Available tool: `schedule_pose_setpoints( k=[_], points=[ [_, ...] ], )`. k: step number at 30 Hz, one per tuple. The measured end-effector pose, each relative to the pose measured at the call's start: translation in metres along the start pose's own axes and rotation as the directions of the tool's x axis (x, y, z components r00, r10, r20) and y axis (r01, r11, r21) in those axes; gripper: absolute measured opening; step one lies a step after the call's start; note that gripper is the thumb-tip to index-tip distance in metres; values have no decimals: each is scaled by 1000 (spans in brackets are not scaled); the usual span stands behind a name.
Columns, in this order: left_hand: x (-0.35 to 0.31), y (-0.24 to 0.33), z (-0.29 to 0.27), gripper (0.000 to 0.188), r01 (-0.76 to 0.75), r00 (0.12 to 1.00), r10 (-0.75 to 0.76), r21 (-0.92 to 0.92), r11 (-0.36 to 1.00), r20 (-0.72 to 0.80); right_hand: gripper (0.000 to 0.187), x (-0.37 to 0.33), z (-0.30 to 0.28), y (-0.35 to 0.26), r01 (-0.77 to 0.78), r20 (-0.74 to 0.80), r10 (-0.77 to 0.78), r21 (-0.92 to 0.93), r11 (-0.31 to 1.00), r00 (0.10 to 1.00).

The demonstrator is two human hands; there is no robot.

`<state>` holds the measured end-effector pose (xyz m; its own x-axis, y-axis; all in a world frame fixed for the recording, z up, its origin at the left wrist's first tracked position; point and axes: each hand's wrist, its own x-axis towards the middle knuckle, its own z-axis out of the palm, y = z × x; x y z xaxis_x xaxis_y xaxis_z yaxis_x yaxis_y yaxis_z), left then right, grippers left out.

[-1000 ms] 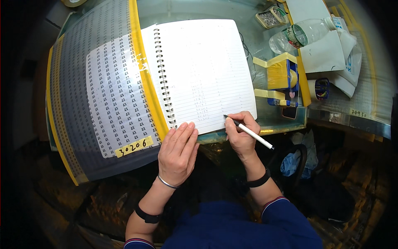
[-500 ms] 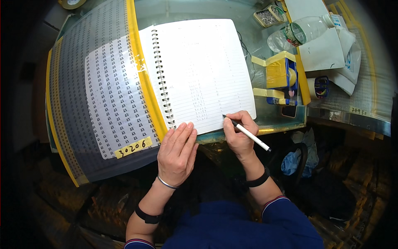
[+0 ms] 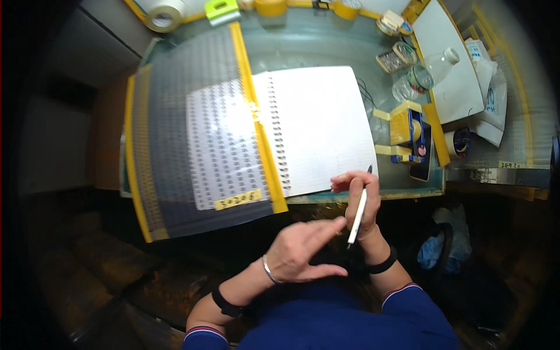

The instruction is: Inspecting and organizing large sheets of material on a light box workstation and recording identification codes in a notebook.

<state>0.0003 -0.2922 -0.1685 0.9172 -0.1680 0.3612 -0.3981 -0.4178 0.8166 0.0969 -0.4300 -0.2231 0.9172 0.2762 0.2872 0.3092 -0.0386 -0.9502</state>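
My right hand [image 3: 368,201], just beyond the notebook's lower right corner, has a slim white pen [image 3: 358,217] with dark ends lodged in it. One dark end points up past the fingers, the other down toward me. To its left, my left hand [image 3: 300,248] is held off the table with straight fingers and the thumb apart, nothing in it. Its fingertips come close to the right wrist and the pen. A spiral notebook [image 3: 326,128] lies open on the glass table, its ruled page faint in the glare. Over its left side rests a dark, see-through patterned mesh sheet [image 3: 169,146] with yellow edges and a handwritten yellow label.
Right of the notebook stand a yellow-and-blue tape dispenser [image 3: 405,131] and a dark phone [image 3: 421,166]. Farther back lie a clear plastic bottle [image 3: 424,76], a small box of metal bits [image 3: 396,57] and papers. Tape rolls [image 3: 165,14] line the far edge.
Both hands have come off the page toward me. The pen has swung from a writing hold to nearly upright in the picture. My left hand has turned sideways. The view has shifted.
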Motion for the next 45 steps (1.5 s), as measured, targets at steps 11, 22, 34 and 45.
schedule_pose_setpoints(
  k=[11, 22, 34, 45],
  points=[
    [-22, 83, -31, 56, 113, 993, -121, -282, 953, -10, 6, -13, 27, -77, 277, 268, -284, 67, 959, 920],
    [-79, 50, -127, 84, 308, 950, -311, 131, 942, 0, 9, 34, 62, -74, 464, 629, -119, -419, 781, 768],
    [-277, -155, -285, 71, 621, -39, -886, -705, 341, -462, 81, 70, 62, -22, 254, 473, 182, -714, 652, 862],
    [-271, -177, -285, 31, 531, 391, -902, -754, 385, -185, 68, 20, 47, 22, 0, 201, 249, -777, 629, 947]
  ],
)
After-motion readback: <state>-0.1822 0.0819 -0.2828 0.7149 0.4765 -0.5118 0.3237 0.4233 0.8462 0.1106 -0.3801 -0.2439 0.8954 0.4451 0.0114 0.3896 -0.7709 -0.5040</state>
